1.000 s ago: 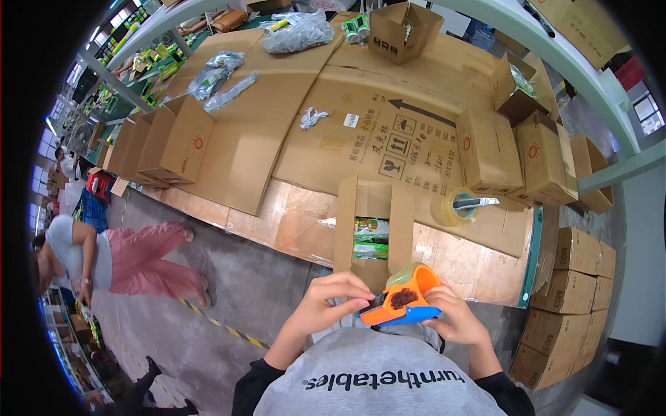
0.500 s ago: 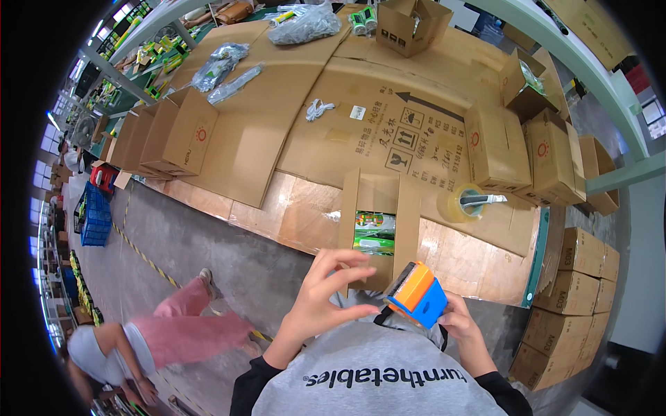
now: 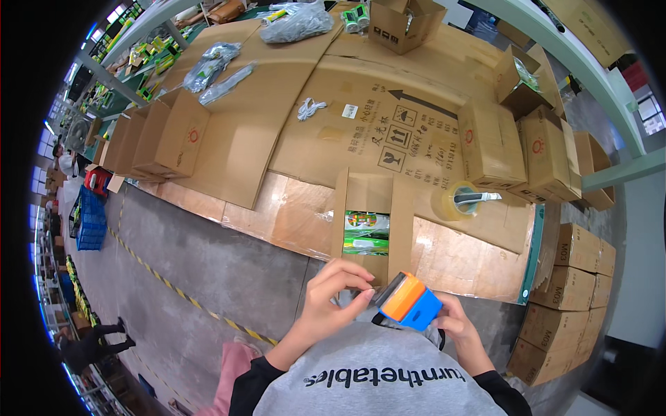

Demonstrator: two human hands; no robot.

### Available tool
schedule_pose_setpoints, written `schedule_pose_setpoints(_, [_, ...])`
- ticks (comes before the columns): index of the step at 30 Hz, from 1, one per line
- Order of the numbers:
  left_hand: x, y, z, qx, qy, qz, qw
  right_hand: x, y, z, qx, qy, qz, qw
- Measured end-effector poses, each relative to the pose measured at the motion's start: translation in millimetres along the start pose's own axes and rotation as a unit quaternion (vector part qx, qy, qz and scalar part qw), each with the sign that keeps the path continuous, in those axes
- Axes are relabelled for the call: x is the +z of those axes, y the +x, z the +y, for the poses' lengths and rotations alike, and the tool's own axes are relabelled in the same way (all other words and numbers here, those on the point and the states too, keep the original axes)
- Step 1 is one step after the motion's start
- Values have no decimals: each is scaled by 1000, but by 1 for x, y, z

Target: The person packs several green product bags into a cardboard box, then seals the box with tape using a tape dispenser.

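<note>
One orange-and-blue, block-shaped plastic tape dispenser, at five o'clock from view centre, clasped by the right hand, best held steady while the left hand, its pinch indiscernible, works at the dark ten-o'clock edge.

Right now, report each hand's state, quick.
Left hand: partly curled beside the tape dispenser; cannot tell if it pinches anything.
Right hand: closed, holding the tape dispenser.
</note>
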State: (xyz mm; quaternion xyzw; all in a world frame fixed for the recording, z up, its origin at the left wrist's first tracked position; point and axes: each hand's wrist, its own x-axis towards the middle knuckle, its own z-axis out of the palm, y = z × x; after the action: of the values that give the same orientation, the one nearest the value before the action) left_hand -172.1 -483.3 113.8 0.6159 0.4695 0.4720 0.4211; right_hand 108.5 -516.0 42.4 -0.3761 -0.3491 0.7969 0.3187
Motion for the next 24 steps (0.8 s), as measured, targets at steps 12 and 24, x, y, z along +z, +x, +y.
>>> schedule_pose_setpoints(12, [17,-5,-11,71,93,70,991,-7,5,-31,-179,-290,17,940])
schedule_pose_setpoints(24, [11,11,-14,180,183,-93,962,-12,-5,-33,-195,-345,37,917])
